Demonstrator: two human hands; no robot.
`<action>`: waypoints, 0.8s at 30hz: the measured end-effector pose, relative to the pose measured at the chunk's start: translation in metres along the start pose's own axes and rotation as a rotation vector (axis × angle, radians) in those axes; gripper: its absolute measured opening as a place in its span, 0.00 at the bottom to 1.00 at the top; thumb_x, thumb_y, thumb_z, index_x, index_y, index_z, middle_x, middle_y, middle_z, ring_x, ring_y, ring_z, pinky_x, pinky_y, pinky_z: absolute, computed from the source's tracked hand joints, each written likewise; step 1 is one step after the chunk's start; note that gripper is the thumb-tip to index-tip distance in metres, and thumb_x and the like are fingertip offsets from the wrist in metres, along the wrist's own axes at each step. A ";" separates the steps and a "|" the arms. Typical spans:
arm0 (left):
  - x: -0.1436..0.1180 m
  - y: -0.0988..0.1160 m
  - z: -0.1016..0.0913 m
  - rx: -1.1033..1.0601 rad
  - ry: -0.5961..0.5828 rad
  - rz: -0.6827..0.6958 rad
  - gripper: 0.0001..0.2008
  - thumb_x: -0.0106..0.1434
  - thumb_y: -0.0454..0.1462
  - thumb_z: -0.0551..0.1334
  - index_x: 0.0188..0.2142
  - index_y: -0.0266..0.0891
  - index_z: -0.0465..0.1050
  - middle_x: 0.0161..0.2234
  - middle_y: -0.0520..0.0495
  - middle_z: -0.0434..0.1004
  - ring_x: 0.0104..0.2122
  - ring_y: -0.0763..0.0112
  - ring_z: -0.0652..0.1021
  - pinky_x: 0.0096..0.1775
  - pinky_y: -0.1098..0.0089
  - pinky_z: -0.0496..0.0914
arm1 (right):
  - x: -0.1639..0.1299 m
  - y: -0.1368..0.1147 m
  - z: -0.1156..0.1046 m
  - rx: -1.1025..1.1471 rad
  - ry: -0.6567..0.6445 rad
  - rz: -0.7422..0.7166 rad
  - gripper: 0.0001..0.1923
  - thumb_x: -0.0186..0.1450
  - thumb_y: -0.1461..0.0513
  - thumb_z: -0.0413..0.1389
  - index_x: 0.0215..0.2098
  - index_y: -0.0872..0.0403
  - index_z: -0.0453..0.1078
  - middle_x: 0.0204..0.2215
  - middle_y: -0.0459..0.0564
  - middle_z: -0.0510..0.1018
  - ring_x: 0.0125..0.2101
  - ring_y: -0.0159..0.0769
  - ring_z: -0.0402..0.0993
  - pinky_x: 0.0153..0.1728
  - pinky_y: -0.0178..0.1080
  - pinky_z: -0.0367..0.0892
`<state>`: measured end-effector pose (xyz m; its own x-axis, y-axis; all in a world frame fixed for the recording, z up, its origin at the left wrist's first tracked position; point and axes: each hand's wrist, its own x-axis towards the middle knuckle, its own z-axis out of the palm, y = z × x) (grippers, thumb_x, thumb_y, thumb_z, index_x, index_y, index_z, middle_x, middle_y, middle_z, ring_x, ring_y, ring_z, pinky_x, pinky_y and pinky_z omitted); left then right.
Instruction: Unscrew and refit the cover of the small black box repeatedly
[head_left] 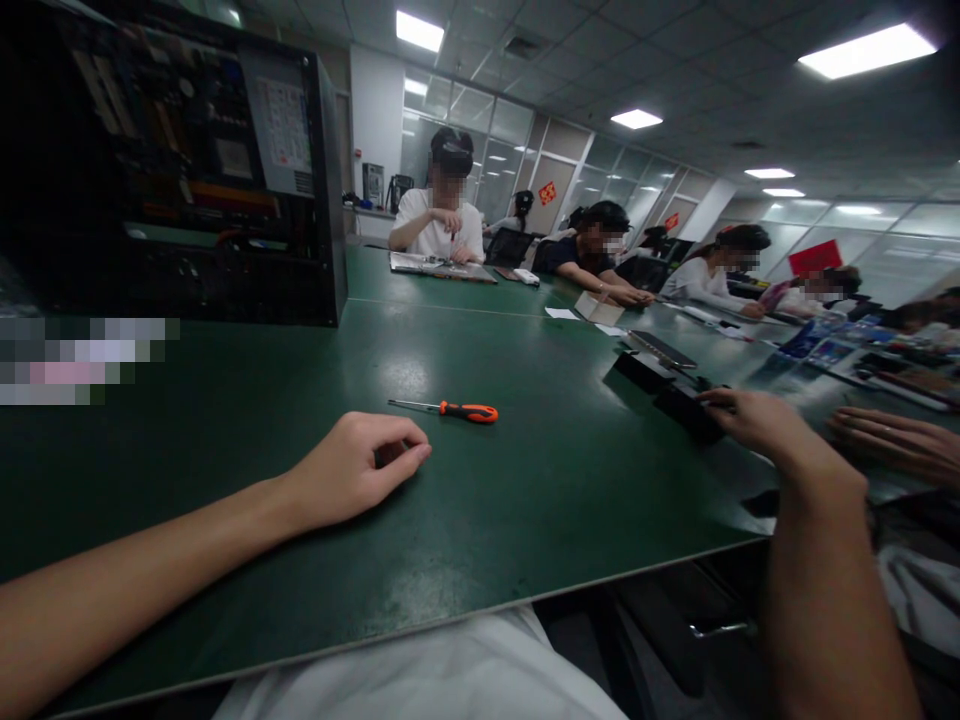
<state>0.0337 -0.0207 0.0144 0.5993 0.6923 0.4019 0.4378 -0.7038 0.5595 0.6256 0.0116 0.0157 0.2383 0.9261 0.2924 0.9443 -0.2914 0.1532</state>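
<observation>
The left hand (356,470) rests on the green bench (525,500), fingers curled loosely with thumb and forefinger nearly meeting; whether anything small sits inside the curl cannot be told. Just beyond its fingertips, apart from them, lies the screwdriver (450,408), orange handle pointing toward the right hand. The right hand (750,418) is stretched well out to its own side, fingers narrow on a black box (686,408) at the bench edge, seemingly pinching something thin there. Another person's hand (896,440) lies flat just past it. An open computer case (187,170) stands far beyond the left hand. This looks like a fetching step: a part is being taken from the box. A clean pinch matters next, since the piece looks small.
</observation>
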 end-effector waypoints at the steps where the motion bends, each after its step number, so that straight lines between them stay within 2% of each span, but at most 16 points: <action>1: 0.000 0.000 0.000 0.004 -0.005 0.006 0.11 0.69 0.39 0.60 0.34 0.38 0.78 0.27 0.52 0.79 0.26 0.74 0.77 0.30 0.74 0.67 | 0.001 -0.001 -0.002 0.002 -0.043 0.005 0.19 0.63 0.60 0.52 0.47 0.55 0.81 0.37 0.58 0.85 0.34 0.46 0.81 0.32 0.39 0.70; 3: -0.001 0.000 0.000 0.006 -0.016 0.017 0.11 0.69 0.39 0.60 0.34 0.38 0.78 0.27 0.52 0.79 0.26 0.74 0.77 0.30 0.74 0.67 | 0.003 -0.003 -0.008 0.004 -0.127 0.021 0.21 0.64 0.61 0.51 0.49 0.56 0.80 0.40 0.59 0.84 0.36 0.46 0.82 0.35 0.39 0.70; 7: -0.001 0.000 0.000 0.001 -0.028 0.025 0.10 0.69 0.38 0.60 0.34 0.38 0.78 0.28 0.51 0.80 0.26 0.74 0.77 0.31 0.74 0.67 | 0.007 -0.008 -0.020 0.021 -0.211 0.040 0.20 0.61 0.63 0.54 0.48 0.54 0.81 0.40 0.58 0.85 0.36 0.46 0.82 0.35 0.38 0.70; 10: -0.001 0.000 0.000 0.000 -0.043 0.023 0.11 0.69 0.38 0.59 0.34 0.38 0.78 0.28 0.51 0.80 0.26 0.74 0.77 0.31 0.74 0.68 | 0.013 -0.011 -0.027 0.051 -0.217 0.031 0.18 0.63 0.59 0.55 0.46 0.55 0.81 0.40 0.58 0.84 0.39 0.48 0.81 0.37 0.40 0.70; 13: -0.001 0.001 0.000 -0.006 -0.049 0.019 0.11 0.69 0.39 0.59 0.34 0.38 0.78 0.28 0.50 0.80 0.27 0.73 0.77 0.31 0.74 0.68 | 0.023 -0.013 -0.033 0.096 -0.215 0.003 0.22 0.66 0.54 0.54 0.52 0.56 0.80 0.43 0.59 0.84 0.42 0.49 0.81 0.40 0.40 0.71; 16: -0.001 0.001 0.000 -0.005 -0.046 0.019 0.11 0.69 0.39 0.59 0.34 0.38 0.78 0.28 0.50 0.80 0.27 0.73 0.77 0.31 0.74 0.68 | 0.032 -0.015 -0.035 0.153 -0.249 -0.042 0.23 0.66 0.55 0.56 0.56 0.55 0.77 0.47 0.55 0.83 0.45 0.48 0.80 0.44 0.39 0.71; 24: -0.002 -0.001 0.001 -0.015 -0.051 0.038 0.10 0.69 0.39 0.60 0.34 0.38 0.78 0.28 0.50 0.80 0.26 0.73 0.77 0.31 0.74 0.68 | 0.034 -0.013 -0.034 0.225 -0.304 -0.100 0.21 0.63 0.58 0.59 0.53 0.55 0.80 0.44 0.53 0.85 0.44 0.48 0.81 0.43 0.39 0.72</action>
<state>0.0332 -0.0218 0.0123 0.6487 0.6561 0.3855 0.4047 -0.7265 0.5554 0.6139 0.0383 0.0557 0.1672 0.9859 -0.0114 0.9844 -0.1676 -0.0537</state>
